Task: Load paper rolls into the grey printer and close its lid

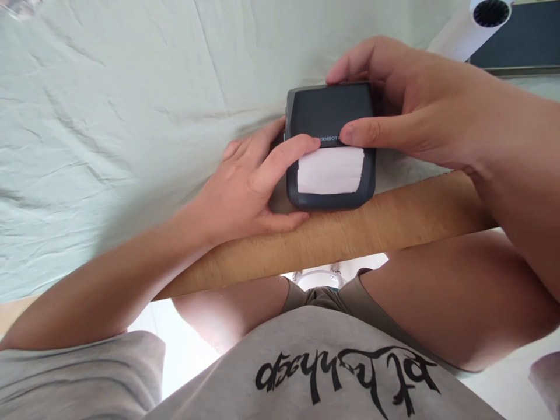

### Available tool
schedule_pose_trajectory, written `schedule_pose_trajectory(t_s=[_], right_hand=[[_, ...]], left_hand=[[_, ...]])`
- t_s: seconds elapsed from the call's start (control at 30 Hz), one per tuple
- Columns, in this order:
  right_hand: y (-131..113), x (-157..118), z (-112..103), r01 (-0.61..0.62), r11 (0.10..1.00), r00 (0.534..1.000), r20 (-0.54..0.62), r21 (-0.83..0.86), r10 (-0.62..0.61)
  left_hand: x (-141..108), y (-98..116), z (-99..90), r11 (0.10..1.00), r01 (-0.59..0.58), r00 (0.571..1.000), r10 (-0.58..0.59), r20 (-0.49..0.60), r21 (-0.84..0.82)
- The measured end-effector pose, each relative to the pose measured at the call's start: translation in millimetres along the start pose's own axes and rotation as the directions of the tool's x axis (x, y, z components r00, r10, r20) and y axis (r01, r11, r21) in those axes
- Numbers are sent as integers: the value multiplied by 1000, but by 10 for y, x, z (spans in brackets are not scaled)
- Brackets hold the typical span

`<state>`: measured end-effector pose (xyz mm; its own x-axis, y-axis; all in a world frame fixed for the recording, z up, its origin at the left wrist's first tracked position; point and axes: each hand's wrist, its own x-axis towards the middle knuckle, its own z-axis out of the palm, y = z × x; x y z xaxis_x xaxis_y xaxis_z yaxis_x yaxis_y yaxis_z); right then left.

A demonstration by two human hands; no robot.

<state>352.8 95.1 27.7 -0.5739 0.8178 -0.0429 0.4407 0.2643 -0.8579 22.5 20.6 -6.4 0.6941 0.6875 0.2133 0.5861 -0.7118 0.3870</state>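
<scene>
A dark, boxy label printer (pixel 330 111) with rounded corners and small brand lettering is held at the table's near edge. A white paper patch (pixel 330 170) covers the nearer part of its top face. My left hand (pixel 251 184) grips it from the left: one fingertip presses the top beside the lettering, and the thumb is by the lower left corner. From the right, my right hand (pixel 406 96) has its thumb on the top face and its fingers around the far right corner. The printer's underside and some of my fingertips are hidden.
A pale green, wrinkled cloth (pixel 131 76) covers the table, leaving a wooden edge strip (pixel 332 233) bare in front of me. At the upper right are a white cylinder with a dark open end (pixel 466 29) and a dark flat panel (pixel 520 41). Clear crinkled plastic (pixel 20 8) lies at the upper left.
</scene>
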Motion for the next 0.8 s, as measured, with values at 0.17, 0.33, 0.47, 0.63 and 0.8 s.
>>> schedule_pose_trajectory(t_s=[0.17, 0.33, 0.47, 0.63, 0.8], right_hand=[[13, -18, 42, 11, 998, 1000, 2, -68, -11], [9, -275, 264, 128, 981, 966, -207, -146, -157], [49, -454, 327, 175, 956, 948, -221, -235, -228], [233, -507, 301, 197, 954, 951, -192, -224, -241], [282, -497, 310, 210, 957, 940, -229, -198, -253]], left_hand=[[31, -37, -11, 1000, 12, 1000, -12, 23, 29], [61, -177, -45, 998, -53, 997, 55, 60, -39], [83, -161, -60, 999, 2, 997, 1, 78, -33], [100, -106, -65, 998, 21, 997, -16, 78, -54], [124, -51, -37, 998, 49, 996, -46, 77, -39]])
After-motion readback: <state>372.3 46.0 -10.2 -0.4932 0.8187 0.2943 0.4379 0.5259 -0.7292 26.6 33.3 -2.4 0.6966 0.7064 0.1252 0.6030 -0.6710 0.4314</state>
